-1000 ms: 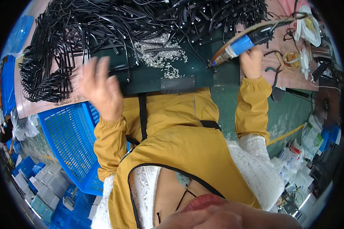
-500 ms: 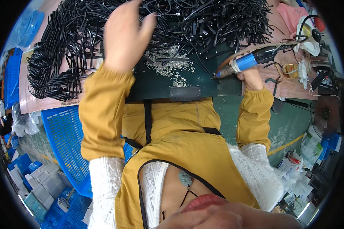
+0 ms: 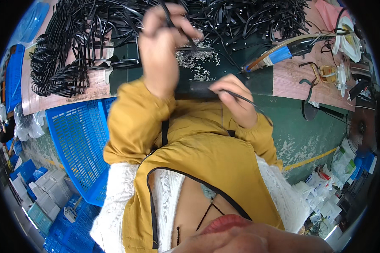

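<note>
My left hand [image 3: 161,59] is raised over the table, its fingers curled round a thin black eyeglass temple [image 3: 168,16]; motion blurs the fingers. My right hand [image 3: 236,100], at the table's front edge, pinches another black eyeglass temple [image 3: 257,108], whose curved end trails toward the right forearm. Between and beyond the hands, small silvery metal pieces [image 3: 202,74] lie scattered on a dark green mat [image 3: 257,84]. Right of them rests a blue and black powered hand tool [image 3: 278,55], touched by neither hand. A large heap of black eyeglass temples [image 3: 240,21] fills the far side.
More temples lie in rows [image 3: 59,76] at the left. Pliers [image 3: 310,86] and a small container of amber liquid [image 3: 327,76] are at the right. A blue plastic basket [image 3: 78,147] stands below the table's left edge. A cable [image 3: 346,17] runs off at the far right.
My right hand has left the powered tool and moved left and nearer, now with a temple. My left hand has come back from the heap, rightward, holding a temple.
</note>
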Tool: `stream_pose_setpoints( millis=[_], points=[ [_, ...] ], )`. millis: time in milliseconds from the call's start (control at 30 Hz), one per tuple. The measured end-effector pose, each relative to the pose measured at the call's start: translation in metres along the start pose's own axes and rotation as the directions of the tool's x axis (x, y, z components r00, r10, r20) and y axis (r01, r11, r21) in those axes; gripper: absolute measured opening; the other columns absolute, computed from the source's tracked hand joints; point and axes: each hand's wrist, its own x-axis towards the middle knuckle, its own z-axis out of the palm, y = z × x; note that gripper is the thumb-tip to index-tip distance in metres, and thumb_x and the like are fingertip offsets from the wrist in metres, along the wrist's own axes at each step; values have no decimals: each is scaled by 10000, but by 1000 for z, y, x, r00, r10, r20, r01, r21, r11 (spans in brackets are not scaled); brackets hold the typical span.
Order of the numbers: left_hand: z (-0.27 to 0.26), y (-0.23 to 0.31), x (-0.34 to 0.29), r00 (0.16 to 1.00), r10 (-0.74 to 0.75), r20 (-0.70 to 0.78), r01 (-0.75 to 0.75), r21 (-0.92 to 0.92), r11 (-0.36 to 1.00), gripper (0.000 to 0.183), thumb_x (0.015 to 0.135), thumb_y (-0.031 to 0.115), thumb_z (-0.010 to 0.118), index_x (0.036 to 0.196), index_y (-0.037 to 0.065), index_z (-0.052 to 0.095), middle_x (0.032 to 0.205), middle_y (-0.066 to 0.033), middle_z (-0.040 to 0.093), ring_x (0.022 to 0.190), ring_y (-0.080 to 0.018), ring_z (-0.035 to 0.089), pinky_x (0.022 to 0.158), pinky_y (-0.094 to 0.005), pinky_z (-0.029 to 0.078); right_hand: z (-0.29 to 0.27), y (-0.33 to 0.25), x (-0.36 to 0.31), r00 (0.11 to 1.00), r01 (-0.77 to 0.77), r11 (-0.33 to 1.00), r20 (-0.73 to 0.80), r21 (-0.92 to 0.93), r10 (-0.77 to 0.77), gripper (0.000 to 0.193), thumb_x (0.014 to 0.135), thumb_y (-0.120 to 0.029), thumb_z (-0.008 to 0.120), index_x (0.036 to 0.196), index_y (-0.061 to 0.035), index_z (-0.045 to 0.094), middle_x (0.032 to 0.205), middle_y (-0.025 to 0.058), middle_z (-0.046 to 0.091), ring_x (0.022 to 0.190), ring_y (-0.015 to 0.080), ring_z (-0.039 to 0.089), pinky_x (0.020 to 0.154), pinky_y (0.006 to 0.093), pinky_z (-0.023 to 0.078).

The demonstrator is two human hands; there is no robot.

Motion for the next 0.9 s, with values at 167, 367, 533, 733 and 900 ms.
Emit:
stream_pose_setpoints(
  millis=[167,367,533,733,900],
  points=[
    [4,-56,-90,989,-114,-93,76,-336,939,380,888,-51,409,1258,-25,495,987,-116,613,1009,-222,644,1002,-391,507,17,2,32,994,39,999,-100,3,-38,201,959,-21,634,1134,24,721,1085,126,613,1011,225,608,887,310,484],
    [-20,-77,-130,983,186,-5,-184,-166,969,267,1054,71,497,1289,-9,400,1163,-161,561,1163,-278,599,1105,-461,434,37,8,5,930,-225,973,-288,47,229,116,916,20,706,1031,29,691,956,93,685,819,168,681,733,292,559],
    [-51,-86,-158,993,117,30,-114,-83,990,447,955,-69,644,1308,50,397,1260,-188,582,1330,-366,562,1121,-445,454,52,9,15,915,-292,947,-247,138,318,138,920,26,721,1042,53,663,932,75,706,749,105,686,669,244,583],
    [-56,-98,-168,970,222,97,-224,12,975,472,922,24,758,1282,11,454,1234,-201,605,1225,-336,627,1128,-555,464,56,4,25,892,-337,912,-231,235,389,98,925,14,714,1010,47,677,925,61,706,758,97,682,648,231,568],
    [-55,-106,-167,947,305,100,-316,121,941,485,803,-6,852,1181,15,548,1165,-200,665,1185,-380,661,1084,-544,520,56,6,24,924,-303,953,-237,33,302,70,916,14,715,971,43,682,911,74,700,741,111,685,645,223,562]
  ],
)
